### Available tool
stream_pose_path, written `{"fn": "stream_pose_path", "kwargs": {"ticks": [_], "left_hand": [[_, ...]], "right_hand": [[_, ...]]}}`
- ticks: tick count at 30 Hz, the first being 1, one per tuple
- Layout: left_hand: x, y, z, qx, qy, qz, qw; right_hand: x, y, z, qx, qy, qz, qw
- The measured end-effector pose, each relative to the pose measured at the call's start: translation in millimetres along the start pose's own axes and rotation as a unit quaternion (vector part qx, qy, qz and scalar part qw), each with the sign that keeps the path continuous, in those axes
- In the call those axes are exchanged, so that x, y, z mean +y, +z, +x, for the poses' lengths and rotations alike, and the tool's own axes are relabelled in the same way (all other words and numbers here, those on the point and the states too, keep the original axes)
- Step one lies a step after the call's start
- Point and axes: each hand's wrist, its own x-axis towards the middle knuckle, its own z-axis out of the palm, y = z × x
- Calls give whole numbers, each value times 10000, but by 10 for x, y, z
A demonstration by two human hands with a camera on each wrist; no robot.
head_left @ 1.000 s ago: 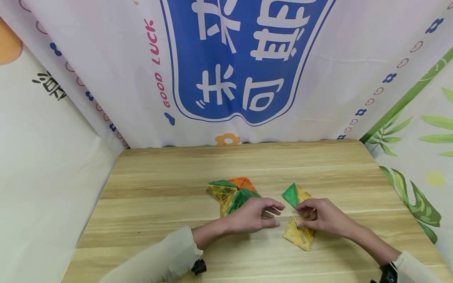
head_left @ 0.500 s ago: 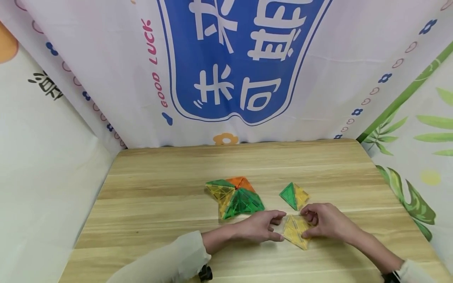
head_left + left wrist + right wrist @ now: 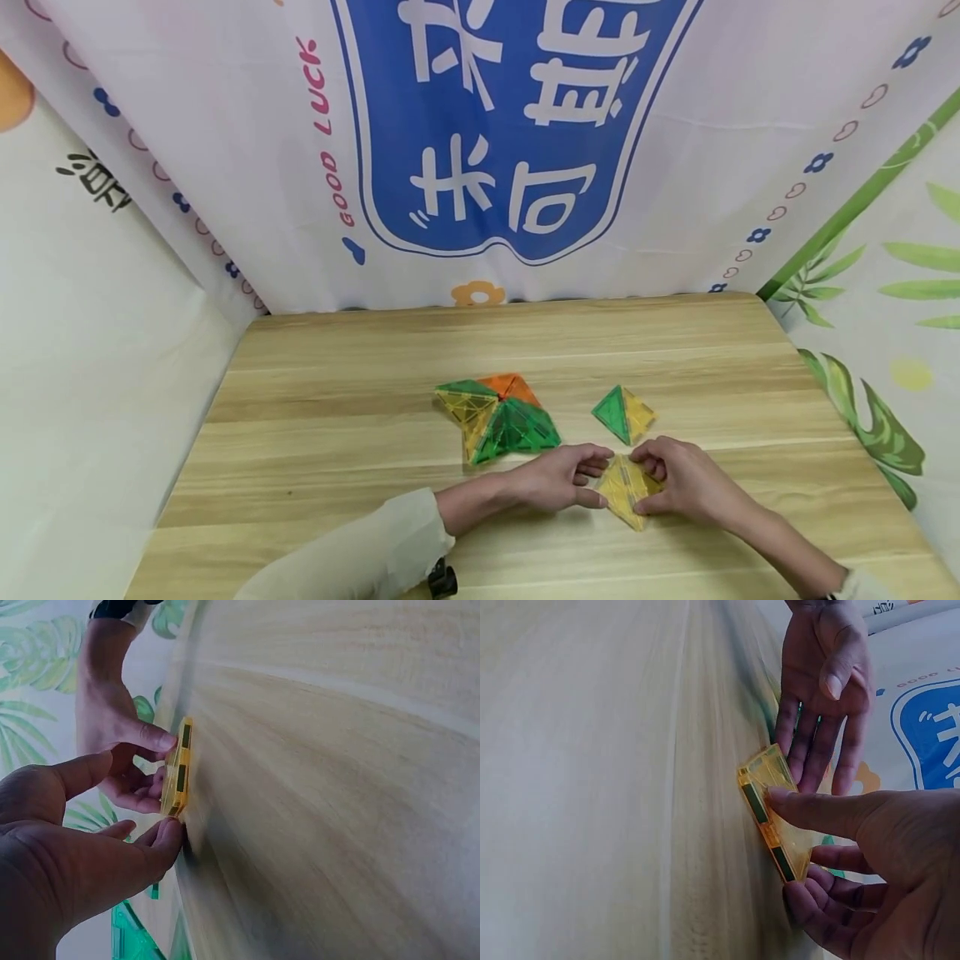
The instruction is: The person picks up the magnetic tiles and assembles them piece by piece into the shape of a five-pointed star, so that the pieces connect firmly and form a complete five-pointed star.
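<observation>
Translucent yellow triangular magnetic tiles (image 3: pixel 621 493) lie side by side on the table in the head view, between the two hands. My right hand (image 3: pixel 686 479) pinches the right-hand tile, its thumb on the near side and fingers on the far side. In the right wrist view the thumb presses on the yellow tile (image 3: pixel 789 834), whose dark magnet strips show along the edge. My left hand (image 3: pixel 558 479) is at the left corner of the tiles, fingers loosely extended and fingertips right at the edge. The left wrist view shows the tiles edge-on (image 3: pixel 178 769), low over the tabletop.
A built cluster of green, yellow and orange tiles (image 3: pixel 513 427) stands left of the hands. Behind the right hand, a green triangle (image 3: pixel 611 414) and a yellow triangle (image 3: pixel 639 415) lie joined flat. A printed cloth (image 3: pixel 675 208) hangs behind the wooden table (image 3: pixel 337 400).
My right hand has come down from near the green-and-yellow pair to the yellow tiles. My left hand has moved nearer, away from the cluster and up to the tiles' left edge.
</observation>
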Motion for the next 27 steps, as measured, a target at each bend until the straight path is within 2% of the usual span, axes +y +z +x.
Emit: {"fn": "stream_pose_path", "kwargs": {"ticks": [11,18,23,27], "left_hand": [[32,62,-19,186,130,6,9997],[-3,58,9,321,119,-386,9987],[-32,42,31,370,246,-154,9989],[-47,39,36,420,268,99,9987]], "right_hand": [[11,57,-49,206,84,89,9997],[40,99,-68,415,-49,402,9983],[93,141,-73,594,-320,662,9955],[148,159,-79,578,-550,1342,9877]]}}
